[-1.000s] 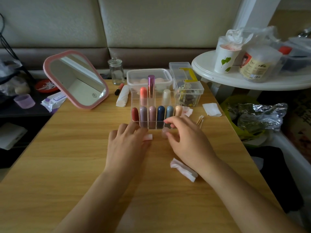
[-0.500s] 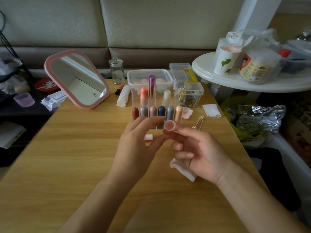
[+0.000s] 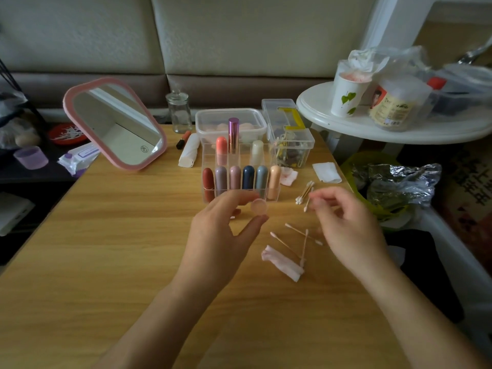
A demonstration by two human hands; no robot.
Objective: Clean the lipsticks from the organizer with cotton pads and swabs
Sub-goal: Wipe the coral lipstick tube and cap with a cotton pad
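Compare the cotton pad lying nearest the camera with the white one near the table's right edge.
The near pad is folded into a bundle, while the far pad lies flat and open. The near pad looks pink-tinged and the far pad is plain white. The near pad lies beside loose cotton swabs, and the far pad sits by the clear box. Both rest on the wooden table.

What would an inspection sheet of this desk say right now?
Surface: wooden table, pale grain.
Job's things: clear organizer holding upright lipsticks; loose cotton swabs and a stained cotton pad on the table.
Clutter: pink mirror, glass jar, plastic boxes behind the organizer.
Hands: left hand holds a pink lipstick; right hand pinches a cotton swab.
Cables: nothing seen.
Surroundings: sofa behind; white side table with paper cup at right.
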